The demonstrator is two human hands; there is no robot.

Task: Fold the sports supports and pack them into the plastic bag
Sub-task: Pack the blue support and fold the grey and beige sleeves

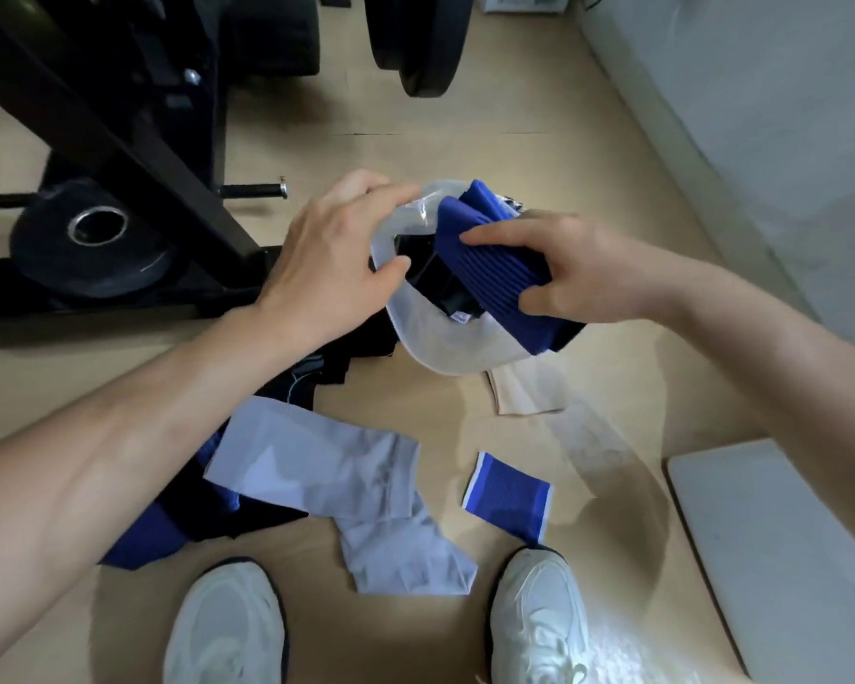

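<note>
A clear plastic bag (435,343) stands open on the wooden floor, with dark supports inside it. My left hand (332,259) pinches the bag's left rim and holds the mouth open. My right hand (573,269) grips a folded blue ribbed support (489,259) that sits partly inside the bag's mouth. On the floor nearer to me lie pale grey sleeves (327,466), a small blue wristband (509,496), a beige support (519,387) and a heap of black and blue supports (188,510).
A black weight rack (134,155) with plates (90,239) stands at the left and back. A white board (781,550) lies at the right, below a grey wall. My two white shoes (228,629) are at the bottom.
</note>
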